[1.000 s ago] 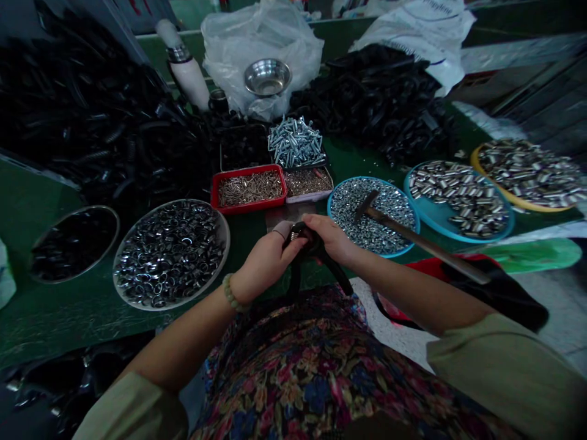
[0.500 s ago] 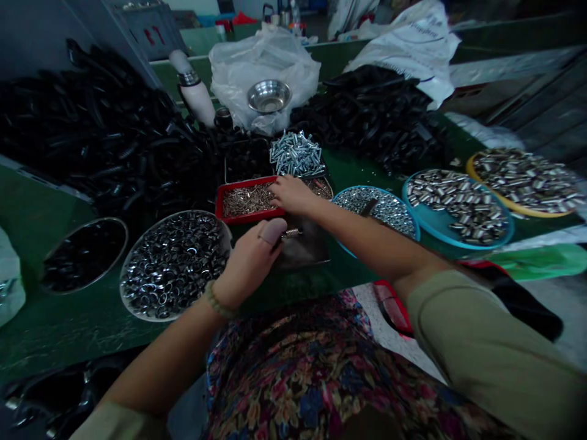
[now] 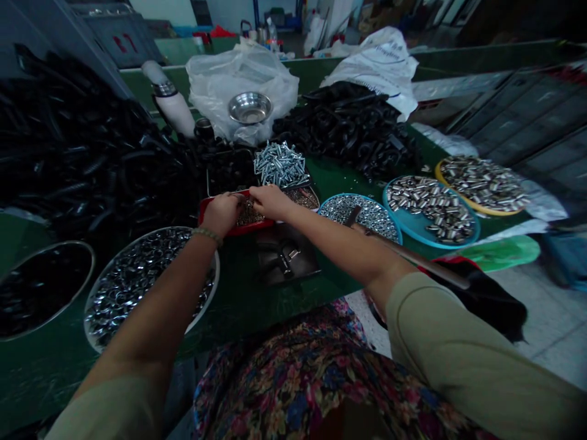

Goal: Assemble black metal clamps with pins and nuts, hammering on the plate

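Both hands are over the red tray (image 3: 251, 229) of small copper-coloured pins. My left hand (image 3: 222, 214) is at the tray's left part, fingers bent together; what they pinch, if anything, is too small to name. My right hand (image 3: 270, 201) reaches the tray's far right part with its fingertips pressed together, close to the left fingertips. Any piece between them cannot be made out. A black part with a metal spring (image 3: 293, 253) lies on the dark plate (image 3: 302, 269) below the right hand, touched by neither hand.
Silvery screws (image 3: 280, 164) are heaped behind the tray. A bowl of metal rings (image 3: 137, 275) stands left. Blue basins (image 3: 474, 229) and a yellow basin (image 3: 504, 209) stand right. A hammer-like tool (image 3: 413, 253) lies partly under my right forearm. Black parts (image 3: 358, 125) are piled behind.
My left hand has moved from the dark plate up to the red tray, and the black part with the spring now lies on the plate. The view has shifted to the right.
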A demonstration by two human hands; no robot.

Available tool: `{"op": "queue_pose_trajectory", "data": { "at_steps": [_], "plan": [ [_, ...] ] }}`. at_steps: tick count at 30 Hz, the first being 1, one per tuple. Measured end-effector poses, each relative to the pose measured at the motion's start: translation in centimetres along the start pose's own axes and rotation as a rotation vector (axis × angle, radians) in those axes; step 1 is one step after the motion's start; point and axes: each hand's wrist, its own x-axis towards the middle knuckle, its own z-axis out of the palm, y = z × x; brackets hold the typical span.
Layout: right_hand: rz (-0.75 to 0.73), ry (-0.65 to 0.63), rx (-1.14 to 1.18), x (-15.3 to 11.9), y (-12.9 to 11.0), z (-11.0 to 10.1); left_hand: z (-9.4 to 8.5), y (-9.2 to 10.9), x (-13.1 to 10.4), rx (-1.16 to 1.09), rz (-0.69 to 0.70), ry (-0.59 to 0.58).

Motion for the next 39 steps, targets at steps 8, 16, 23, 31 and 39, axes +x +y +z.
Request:
{"op": "queue_pose_trajectory", "data": {
  "at_steps": [8, 16, 23, 31, 39],
  "plan": [
    [0.142, 0.084, 0.690, -7.2, 1.6, -1.9, 1.5, 0.6, 0.2, -0.030, -0.045, 0.046],
    [0.275, 0.024, 0.382, -12.9, 1.6, -1.2, 2.1, 0.9, 0.7, -0.147, -0.051, 0.073],
    [0.058, -0.211, 0.042, -9.0, -1.2, -0.8, 1.9, 0.6, 0.1, -0.283, -0.142, 0.105],
    [0.081, -0.325, -0.231, -6.3, -4.1, -0.7, 1.6, 1.1, -0.1, -0.217, -0.096, 0.083],
    [0.103, -0.351, -0.230, -6.7, -3.4, -0.8, 0.2, 1.4, -1.1, -0.384, -0.180, 0.182]
  ]
}}
